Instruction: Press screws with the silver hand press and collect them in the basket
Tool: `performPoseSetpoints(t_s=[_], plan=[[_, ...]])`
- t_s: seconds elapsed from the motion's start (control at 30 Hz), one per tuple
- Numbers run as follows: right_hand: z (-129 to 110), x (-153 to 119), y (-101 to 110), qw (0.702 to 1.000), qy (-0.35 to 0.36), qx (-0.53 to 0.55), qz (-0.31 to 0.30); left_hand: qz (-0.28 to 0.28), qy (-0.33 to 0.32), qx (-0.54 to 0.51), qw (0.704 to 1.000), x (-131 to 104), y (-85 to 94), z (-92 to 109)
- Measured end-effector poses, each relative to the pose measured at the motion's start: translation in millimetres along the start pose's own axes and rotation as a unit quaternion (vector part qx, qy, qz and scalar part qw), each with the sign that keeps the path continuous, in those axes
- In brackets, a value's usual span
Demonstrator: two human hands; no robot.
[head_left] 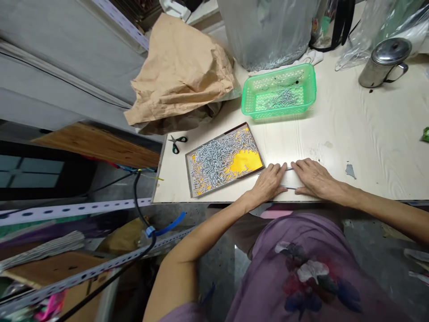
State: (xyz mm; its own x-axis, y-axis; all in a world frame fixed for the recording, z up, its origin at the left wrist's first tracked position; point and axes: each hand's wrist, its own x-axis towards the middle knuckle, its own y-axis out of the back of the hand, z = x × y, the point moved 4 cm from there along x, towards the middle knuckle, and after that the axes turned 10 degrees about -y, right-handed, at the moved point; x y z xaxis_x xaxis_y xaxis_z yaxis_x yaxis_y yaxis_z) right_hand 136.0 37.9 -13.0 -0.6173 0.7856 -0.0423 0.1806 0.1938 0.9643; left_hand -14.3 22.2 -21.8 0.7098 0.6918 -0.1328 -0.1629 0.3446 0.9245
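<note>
Near the table's front edge, my left hand (268, 182) and my right hand (312, 179) lie a short way apart, palms down. Between them run two thin dark edges of a flat, pale or clear item (287, 180) that I cannot make out clearly. Fingers and thumb of each hand close on one end of it. Left of my left hand, a shallow tray (205, 193) holds many small metal pins or screws over a yellow bottom. Beyond my hands, a green plastic basket (248, 99) contains a smaller heap of similar pieces.
Green-black scissors (176, 144) lie left of the tray. Crumpled brown paper (181, 71) covers the back left. Behind the basket stands a large clear bag (268, 31), with a glass kettle (326, 24) beside it. A metal jug (385, 62) is at the back right of the table (378, 134).
</note>
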Motion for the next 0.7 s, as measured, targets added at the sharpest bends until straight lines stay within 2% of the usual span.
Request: performPoseSetpoints(t_s=[0.17,0.37,0.7], plan=[[0,-5,2,1.000,-0.003,0.020,-0.010,-0.025,-0.022,0.002,0.999,6,3.0,3],[-2,-4,-4,1.000,0.019,-0.006,0.003,-0.036,0.005,-0.006,0.999,9,3.6,1],[-8,-3,-17,0.993,0.078,0.004,0.089,-0.017,0.029,-0.008,0.999,9,-1.0,0]])
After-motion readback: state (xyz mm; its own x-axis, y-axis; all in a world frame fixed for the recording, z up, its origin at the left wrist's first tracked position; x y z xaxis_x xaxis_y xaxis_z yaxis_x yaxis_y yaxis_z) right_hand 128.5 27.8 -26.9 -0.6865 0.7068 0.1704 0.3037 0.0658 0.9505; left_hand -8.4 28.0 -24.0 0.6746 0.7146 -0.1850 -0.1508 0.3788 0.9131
